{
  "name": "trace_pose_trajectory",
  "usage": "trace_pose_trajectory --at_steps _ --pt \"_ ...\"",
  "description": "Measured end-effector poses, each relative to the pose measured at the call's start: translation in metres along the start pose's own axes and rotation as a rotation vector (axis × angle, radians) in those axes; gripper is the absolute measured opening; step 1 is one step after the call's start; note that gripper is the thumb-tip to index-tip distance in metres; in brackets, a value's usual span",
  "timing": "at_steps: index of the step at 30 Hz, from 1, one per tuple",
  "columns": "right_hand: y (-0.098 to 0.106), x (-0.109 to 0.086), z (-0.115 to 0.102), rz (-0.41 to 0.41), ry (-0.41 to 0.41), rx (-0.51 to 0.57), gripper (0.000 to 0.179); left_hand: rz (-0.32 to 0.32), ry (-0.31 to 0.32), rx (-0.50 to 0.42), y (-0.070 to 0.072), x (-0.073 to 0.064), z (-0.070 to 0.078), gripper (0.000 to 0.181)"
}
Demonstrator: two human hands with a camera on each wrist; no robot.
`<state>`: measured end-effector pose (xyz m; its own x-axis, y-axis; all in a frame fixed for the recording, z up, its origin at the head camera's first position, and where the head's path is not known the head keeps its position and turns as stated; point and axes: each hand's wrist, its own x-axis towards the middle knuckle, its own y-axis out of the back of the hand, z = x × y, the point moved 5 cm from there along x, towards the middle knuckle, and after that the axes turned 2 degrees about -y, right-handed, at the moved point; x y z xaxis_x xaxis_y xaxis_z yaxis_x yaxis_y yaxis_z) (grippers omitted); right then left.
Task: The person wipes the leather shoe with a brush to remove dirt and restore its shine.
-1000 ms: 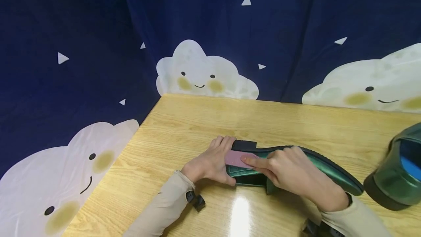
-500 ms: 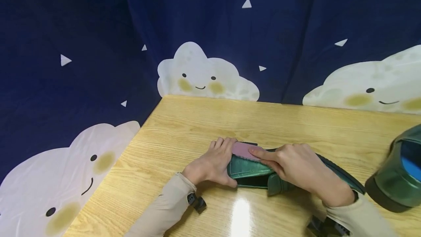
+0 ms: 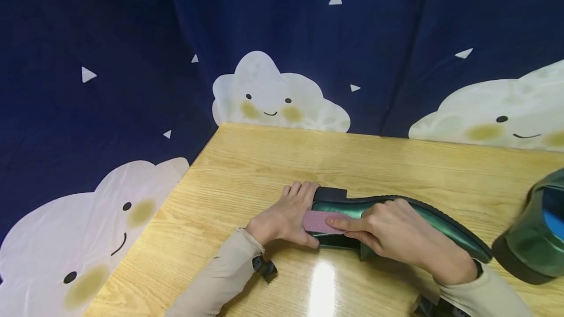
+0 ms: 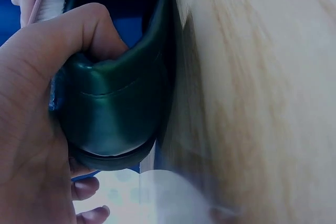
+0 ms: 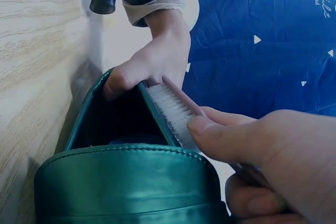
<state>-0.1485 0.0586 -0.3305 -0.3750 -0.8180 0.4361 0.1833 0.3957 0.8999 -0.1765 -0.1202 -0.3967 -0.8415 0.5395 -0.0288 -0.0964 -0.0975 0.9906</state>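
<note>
A glossy dark green shoe (image 3: 440,226) with a black sole lies on its side on the table, sole facing away and toe to the right. My left hand (image 3: 288,216) grips its heel, the thumb hooked into the opening in the left wrist view. Between the fingers and thumb of my right hand (image 3: 392,231) is a pink-backed brush (image 3: 318,222), the index finger laid along its back. In the right wrist view, white bristles (image 5: 170,108) meet the shoe's upper beside the opening. Part of the brush's handle is hidden in the right hand.
A second green shoe (image 3: 533,238) stands upright at the right edge of the head view, close to the first shoe's toe. The wooden table (image 3: 264,160) meets a dark blue curtain (image 3: 286,23) printed with clouds at the back and left.
My right hand first carried the brush away toward the sole's edge, then back toward me, near the shoe's opening. My left hand kept its grip on the heel.
</note>
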Motion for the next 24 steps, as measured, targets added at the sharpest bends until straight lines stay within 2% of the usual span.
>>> trace_pose_trajectory --at_steps 11,17,20,24 --pt "0.0007 -0.0001 0.0025 -0.03 -0.076 0.005 0.035 0.019 0.002 -0.02 0.0003 0.0027 0.0006 0.121" --pt "0.0012 0.0026 0.0039 -0.117 -0.155 0.031 0.032 0.021 0.0 -0.025 0.0008 0.0018 0.0004 0.12" --pt "0.0014 0.0037 0.0064 -0.141 -0.188 0.02 0.032 0.018 0.002 -0.026 0.0008 0.0011 0.0 0.12" --pt "0.0014 0.0046 0.0096 -0.135 -0.194 -0.026 0.035 0.004 0.012 -0.021 0.0002 0.0003 -0.0002 0.122"
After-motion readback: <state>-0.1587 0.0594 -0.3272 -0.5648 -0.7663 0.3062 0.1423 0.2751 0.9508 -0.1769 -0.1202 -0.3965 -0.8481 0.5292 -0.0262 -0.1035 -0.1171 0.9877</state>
